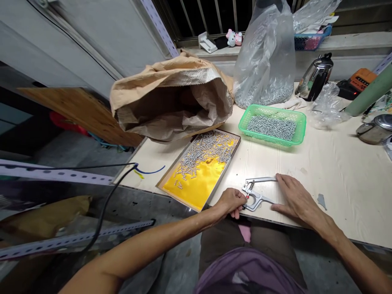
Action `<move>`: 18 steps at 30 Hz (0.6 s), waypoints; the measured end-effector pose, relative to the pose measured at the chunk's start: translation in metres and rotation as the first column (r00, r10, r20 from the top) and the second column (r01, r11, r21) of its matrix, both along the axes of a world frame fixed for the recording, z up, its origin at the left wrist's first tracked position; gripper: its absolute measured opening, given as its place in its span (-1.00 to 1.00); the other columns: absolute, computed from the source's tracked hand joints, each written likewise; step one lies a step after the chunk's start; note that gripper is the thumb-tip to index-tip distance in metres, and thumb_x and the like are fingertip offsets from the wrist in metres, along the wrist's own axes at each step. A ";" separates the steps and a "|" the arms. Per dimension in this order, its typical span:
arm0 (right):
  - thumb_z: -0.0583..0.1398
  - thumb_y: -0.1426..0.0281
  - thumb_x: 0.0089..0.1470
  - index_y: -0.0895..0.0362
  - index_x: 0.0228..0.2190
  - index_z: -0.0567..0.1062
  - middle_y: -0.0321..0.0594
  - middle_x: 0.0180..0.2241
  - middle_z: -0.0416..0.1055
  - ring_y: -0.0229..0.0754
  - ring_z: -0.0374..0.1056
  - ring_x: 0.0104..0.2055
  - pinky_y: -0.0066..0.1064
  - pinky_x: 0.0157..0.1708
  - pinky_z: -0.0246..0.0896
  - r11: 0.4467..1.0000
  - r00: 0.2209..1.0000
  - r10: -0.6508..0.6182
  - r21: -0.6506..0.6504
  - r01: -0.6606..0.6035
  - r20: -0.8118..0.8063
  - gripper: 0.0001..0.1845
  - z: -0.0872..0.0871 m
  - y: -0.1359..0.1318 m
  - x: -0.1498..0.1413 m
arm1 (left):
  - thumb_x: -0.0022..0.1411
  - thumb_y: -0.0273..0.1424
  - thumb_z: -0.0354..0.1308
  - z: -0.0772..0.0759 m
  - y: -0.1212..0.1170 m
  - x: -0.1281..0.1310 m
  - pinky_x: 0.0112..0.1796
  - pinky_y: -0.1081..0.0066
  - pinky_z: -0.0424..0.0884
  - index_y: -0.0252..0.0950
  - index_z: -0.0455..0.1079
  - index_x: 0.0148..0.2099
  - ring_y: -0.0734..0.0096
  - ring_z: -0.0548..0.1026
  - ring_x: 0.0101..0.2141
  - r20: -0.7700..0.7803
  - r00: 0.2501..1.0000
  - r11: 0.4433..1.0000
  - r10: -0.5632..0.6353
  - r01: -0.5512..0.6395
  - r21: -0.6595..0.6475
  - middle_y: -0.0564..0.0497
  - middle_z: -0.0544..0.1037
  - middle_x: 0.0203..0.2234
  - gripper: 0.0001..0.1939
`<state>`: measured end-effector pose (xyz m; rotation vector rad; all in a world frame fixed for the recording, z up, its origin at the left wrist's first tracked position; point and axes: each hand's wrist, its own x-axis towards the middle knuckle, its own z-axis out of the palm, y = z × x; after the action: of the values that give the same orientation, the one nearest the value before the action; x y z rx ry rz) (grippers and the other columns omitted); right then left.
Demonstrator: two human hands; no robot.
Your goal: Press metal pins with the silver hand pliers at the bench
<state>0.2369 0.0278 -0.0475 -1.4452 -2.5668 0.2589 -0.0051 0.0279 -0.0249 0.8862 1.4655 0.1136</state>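
A pair of silver snap-fastener pliers (259,199) lies at the table's front edge, with its handles spread and a spring near the jaws. My right hand (295,199) spans the two handle ends, fingers on the upper one and thumb at the lower one. At the jaw end, my left hand (233,201) is closed in a pinch. Something small and red (248,197) shows beside its fingertips; what the fingers hold is hidden. Left of the pliers is a shallow tray (200,185) with a yellow bottom, carrying many small metal pins.
A green basket (272,141) of similar metal pieces stands behind the pliers. Further back are a large open brown sack (171,98) and a clear plastic bag (266,61) of metal pieces. A kettle (315,77) and a metal pot (376,130) stand at right.
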 end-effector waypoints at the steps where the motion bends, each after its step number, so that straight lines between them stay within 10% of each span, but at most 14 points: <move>1: 0.26 0.08 -0.11 0.26 0.16 0.10 0.14 0.05 0.25 0.13 0.17 0.07 -0.11 -0.05 0.18 1.000 1.000 -0.004 0.011 0.004 -0.002 -0.09 0.001 0.000 -0.001 | 0.08 -0.44 0.10 0.000 0.000 0.000 -0.76 0.64 0.05 -0.33 0.24 -0.51 0.61 0.30 -0.83 -0.004 1.000 1.000 -0.002 0.002 0.001 0.21 0.31 -0.81 -0.84; 7: 0.24 0.14 -0.04 0.16 0.01 0.28 -0.03 -0.15 0.37 0.02 0.26 -0.14 -0.18 -0.21 0.17 1.000 0.998 -0.002 0.026 0.000 0.056 -0.38 0.008 -0.001 -0.005 | 0.18 -0.33 0.07 0.002 -0.001 -0.002 -0.72 0.61 0.13 -0.32 0.25 -0.43 0.58 0.31 -0.80 -0.029 0.999 0.999 -0.044 0.044 0.004 0.20 0.30 -0.76 -0.81; 10: 0.28 0.21 -0.06 0.18 -0.05 0.32 -0.06 -0.18 0.38 -0.02 0.26 -0.16 -0.21 -0.22 0.14 0.999 0.997 -0.047 0.020 0.046 0.066 -0.44 0.013 -0.003 -0.010 | 0.23 -0.26 0.02 0.005 -0.013 -0.009 -0.63 0.55 0.27 -0.31 0.28 -0.29 0.52 0.39 -0.70 -0.170 0.974 0.940 -0.152 0.196 0.280 0.16 0.36 -0.68 -0.80; 14: 0.35 0.24 -0.14 0.20 -0.06 0.32 -0.07 -0.14 0.38 -0.04 0.24 -0.14 -0.23 -0.18 0.13 0.987 0.987 -0.133 -0.078 0.140 0.087 -0.38 0.025 -0.011 -0.020 | 0.25 -0.22 0.00 -0.013 -0.027 -0.013 -0.35 0.43 0.44 -0.24 0.32 -0.08 0.35 0.52 -0.38 -0.423 0.887 0.417 -0.187 0.461 0.783 0.02 0.52 -0.42 -0.73; 18: 0.34 0.15 -0.14 0.17 -0.12 0.34 -0.12 -0.13 0.38 -0.04 0.24 -0.11 -0.22 -0.15 0.15 0.966 0.976 -0.184 -0.164 0.201 0.113 -0.41 0.032 -0.012 -0.026 | 0.26 -0.22 -0.01 -0.057 -0.003 0.010 -0.07 0.29 0.42 -0.24 0.21 0.15 0.17 0.43 -0.04 -0.528 0.838 -0.127 -0.138 0.513 0.849 -0.12 0.47 -0.05 -0.56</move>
<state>0.2113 0.0159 -0.0152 -1.7988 -2.5060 0.4029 0.0051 0.0251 -0.0820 2.6557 1.1144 0.8197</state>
